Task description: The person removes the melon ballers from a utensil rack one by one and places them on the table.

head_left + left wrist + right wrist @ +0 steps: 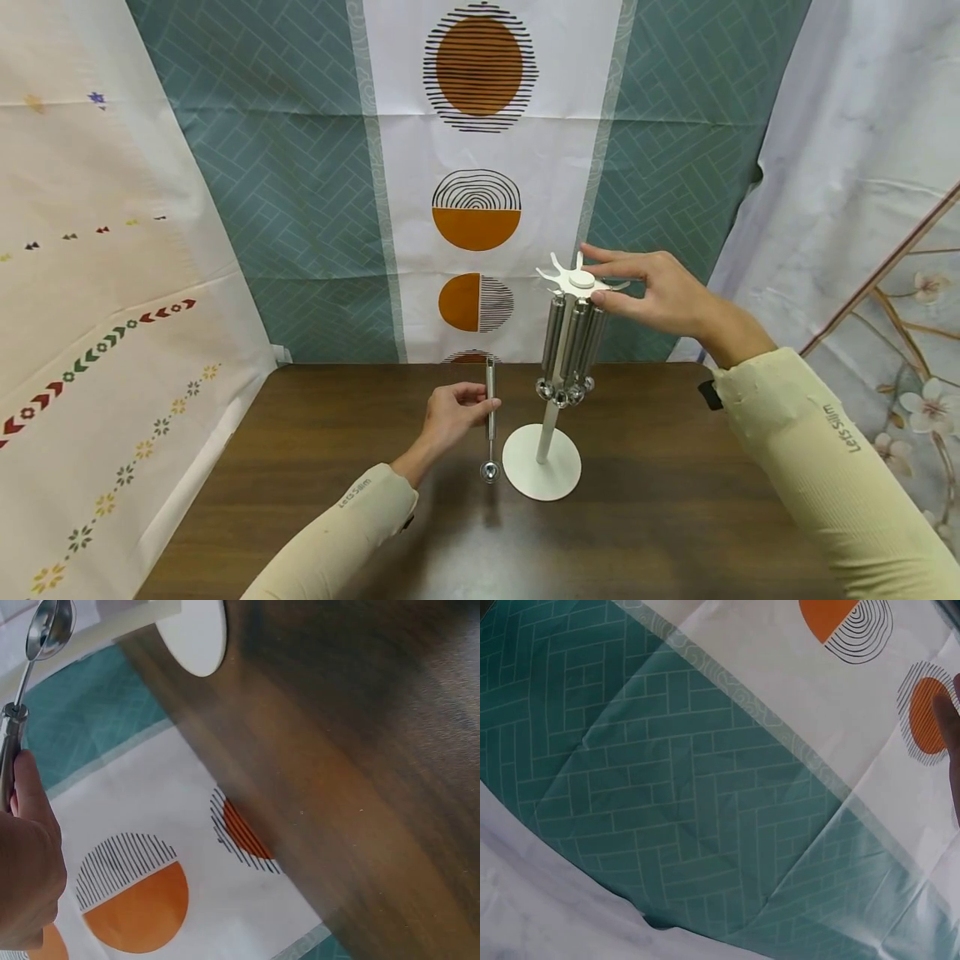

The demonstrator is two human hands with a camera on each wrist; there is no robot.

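Observation:
My left hand (453,417) pinches a round-bowled metal scoop (491,421) by its tubular handle. The scoop hangs upright, bowl down, just left of a white utensil stand (542,462). In the left wrist view, the shiny bowl (51,630) and the fingers (34,795) on the handle show at the left edge. Up at the stand's hooked top, my right hand (652,287) holds the rim between thumb and spread fingers. Several similar metal scoops (573,342) hang from the hooks below it. Only some fingers (949,727) appear in the right wrist view.
The stand's round white base rests on a dark brown wooden table (337,442). A teal and white cloth (300,167) with orange circles hangs behind the table. Pale patterned cloths hang on the left (97,250) and on the right (847,167).

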